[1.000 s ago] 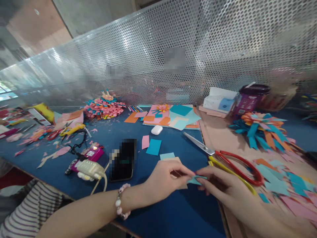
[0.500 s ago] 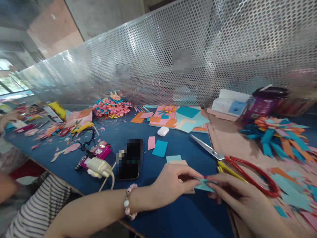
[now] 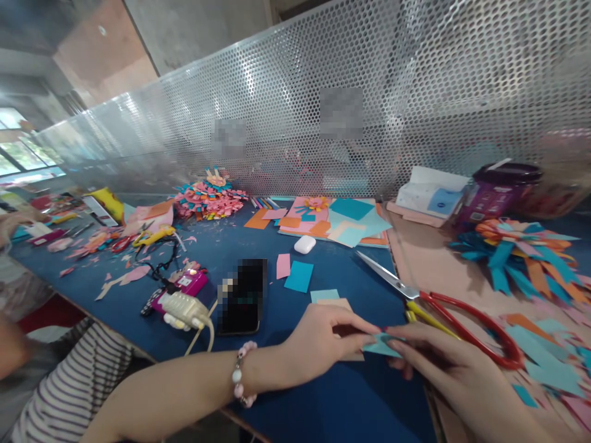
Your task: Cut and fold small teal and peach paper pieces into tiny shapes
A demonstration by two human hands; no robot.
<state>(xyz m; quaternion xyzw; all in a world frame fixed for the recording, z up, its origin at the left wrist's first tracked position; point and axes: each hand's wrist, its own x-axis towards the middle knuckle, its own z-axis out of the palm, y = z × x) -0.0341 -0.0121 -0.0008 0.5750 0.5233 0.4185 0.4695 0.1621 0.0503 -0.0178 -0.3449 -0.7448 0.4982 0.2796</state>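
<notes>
Left hand point(image 3: 323, 337) facing right hand point(image 3: 443, 360), close together; both pinching light-blue paper point(image 3: 382, 346)

Bright window point(image 3: 30, 159) at left, glare on perforated metal panel point(image 3: 281, 117), stretched, blurry edges

The light-blue paper point(image 3: 381, 346) now shows more surface, apparently tilted differently.

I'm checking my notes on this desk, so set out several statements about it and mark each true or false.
1. The left hand and right hand both hold a light-blue paper piece. True.
2. The red-handled scissors are in the right hand. False: no hand holds them.
3. A beaded bracelet circles the left wrist. True.
4. The white case lies on the phone. False: it lies on the blue table, apart from the phone.
</notes>
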